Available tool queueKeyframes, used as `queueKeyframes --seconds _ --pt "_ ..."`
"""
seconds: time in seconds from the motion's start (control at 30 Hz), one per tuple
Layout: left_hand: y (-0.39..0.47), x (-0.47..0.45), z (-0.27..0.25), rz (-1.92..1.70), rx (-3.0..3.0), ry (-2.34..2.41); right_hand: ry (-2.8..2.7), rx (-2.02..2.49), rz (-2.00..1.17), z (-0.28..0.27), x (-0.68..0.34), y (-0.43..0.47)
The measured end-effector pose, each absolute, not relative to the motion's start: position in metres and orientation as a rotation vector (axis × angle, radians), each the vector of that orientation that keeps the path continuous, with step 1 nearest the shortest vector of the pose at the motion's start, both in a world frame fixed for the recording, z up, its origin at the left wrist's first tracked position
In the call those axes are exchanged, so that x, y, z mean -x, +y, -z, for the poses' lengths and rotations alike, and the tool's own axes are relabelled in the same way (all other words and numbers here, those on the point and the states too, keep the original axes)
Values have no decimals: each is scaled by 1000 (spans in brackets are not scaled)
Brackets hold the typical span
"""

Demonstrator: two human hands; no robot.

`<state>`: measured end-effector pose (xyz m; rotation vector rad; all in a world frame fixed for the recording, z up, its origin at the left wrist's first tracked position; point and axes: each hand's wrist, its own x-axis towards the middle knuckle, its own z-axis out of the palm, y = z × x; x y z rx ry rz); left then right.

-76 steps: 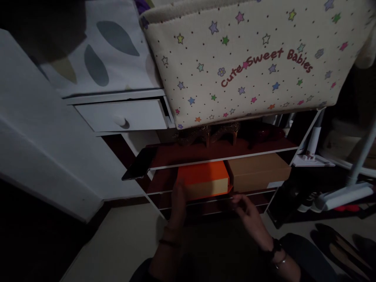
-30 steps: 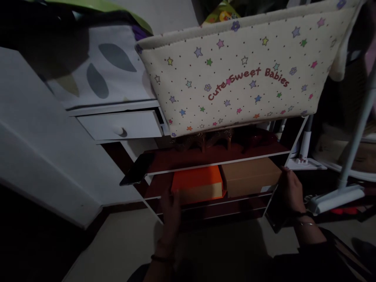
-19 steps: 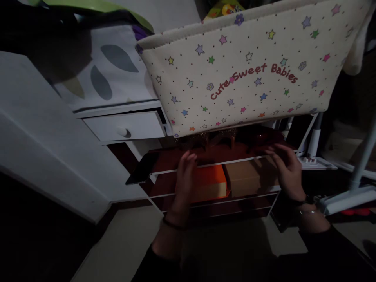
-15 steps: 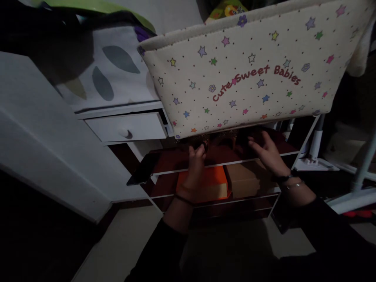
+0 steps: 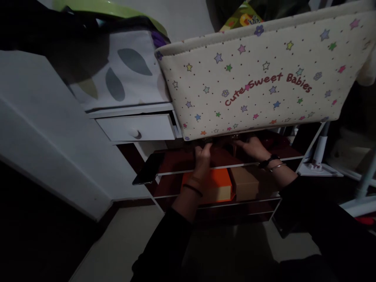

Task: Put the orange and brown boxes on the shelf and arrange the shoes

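Note:
Two dark, glittery high-heeled shoes stand on the top shelf under the overhanging fabric bin, mostly in shadow; the slim heel of one high-heeled shoe (image 5: 234, 149) shows between my hands. My left hand (image 5: 203, 155) reaches in from below, its fingers curled around the left shoe, which is largely hidden. From the right, my right hand (image 5: 253, 149) closes its thumb and fingers at the other shoe; the fingertips are partly lost in the dark. The dark red shelf (image 5: 179, 161) with a white edge runs beneath both hands.
A star-print fabric bin (image 5: 261, 84) juts out low over the hands. Below sit an orange box (image 5: 216, 176) and a brown cardboard box (image 5: 245, 183). A dark phone (image 5: 148, 168) overhangs the shelf's left end, near a white drawer (image 5: 152, 127). White metal frames stand at right.
My right hand has moved left and inward to the right-hand shoe, its fingers closing. My left hand stays at the left shoe. The view has shifted slightly.

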<state>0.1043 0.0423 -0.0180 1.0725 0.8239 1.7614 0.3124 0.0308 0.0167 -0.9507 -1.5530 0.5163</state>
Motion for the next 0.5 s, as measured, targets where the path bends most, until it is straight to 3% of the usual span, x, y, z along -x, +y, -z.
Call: queueKeyframes --seconds 0.13,0.4,0.5 --pt "24 -78 9 -1835 -1136 777 -1521 968 -680 -14 -306 18" --pt "5 -18 -11 -1596 -1221 914 -1359 904 -1163 -15 -284 21" --pt "4 -14 -11 -1571 -1225 883 -1267 912 -1138 -14 -267 20"
